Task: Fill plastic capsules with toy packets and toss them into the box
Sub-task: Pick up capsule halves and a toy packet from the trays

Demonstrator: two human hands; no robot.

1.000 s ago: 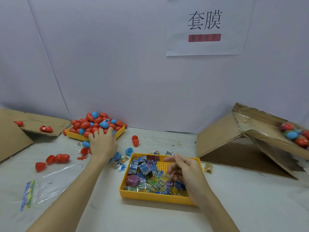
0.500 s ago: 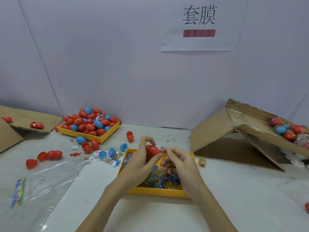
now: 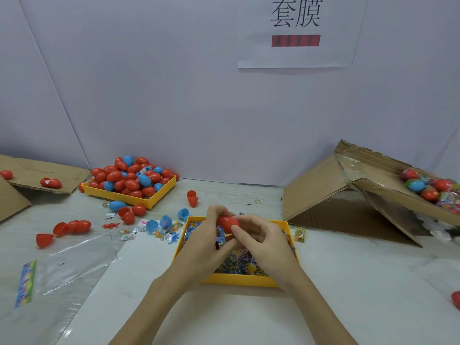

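Both hands meet over the near yellow tray (image 3: 239, 280), which is full of small printed toy packets (image 3: 237, 260). My left hand (image 3: 209, 240) and my right hand (image 3: 261, 241) together grip one red capsule (image 3: 227, 223), fingers curled round it from either side. A dark packet shows just under the capsule between my fingers. A second yellow tray (image 3: 139, 202) heaped with red and blue capsules stands at the back left. The cardboard box (image 3: 368, 185) lies tipped at the right, with filled capsules (image 3: 428, 188) inside its open mouth.
Loose red and blue capsule halves (image 3: 74, 226) and small toy bits lie scattered left of the near tray. A clear plastic bag (image 3: 74, 260) lies flat at the left front. Cardboard flaps (image 3: 37, 170) sit at the far left. One red capsule (image 3: 456, 298) is at the right edge.
My left hand left the back tray carrying a red capsule and came to the near tray. My right hand lifted from the packets and closed on the capsule too.
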